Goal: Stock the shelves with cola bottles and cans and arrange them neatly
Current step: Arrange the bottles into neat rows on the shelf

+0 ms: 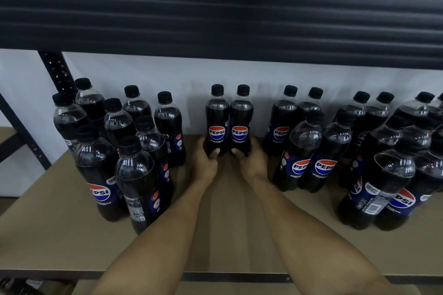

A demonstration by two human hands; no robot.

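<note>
Landmark: every place below is given from the held pair point(223, 134), two cola bottles gripped at the back middle of the shelf board point(48, 235)
Post: a dark perforated upright point(57, 69) is seen far to the left of the held pair
Left group: a cluster of upright bottles point(136, 175) is stood left of the held pair, with a bare strip of board left between; its rows are loosely kept and several labels are turned aside
Left hand: the left hand point(206, 160) is clamped round the foot of the left bottle point(216, 108), thumb laid on the front
Held pair: both bottles are kept upright, long axis vertical, sides touching, labels faced forward; whether the feet are set down cannot be told, being covered by the hands
Relation: the pair lies straight ahead of the hands, close to the white wall point(191, 72); each bottle is served by the hand of its own side, neither judged nearer, so a straight pull back toward the body is judged enough once they are let go
Right hand: the right hand point(251, 160) is clamped round the foot of the right bottle point(241, 108)
Right group: paired bottles point(309, 151) are stood just right of the held pair, with more point(388, 175) well beyond
Cans: none are seen
</note>
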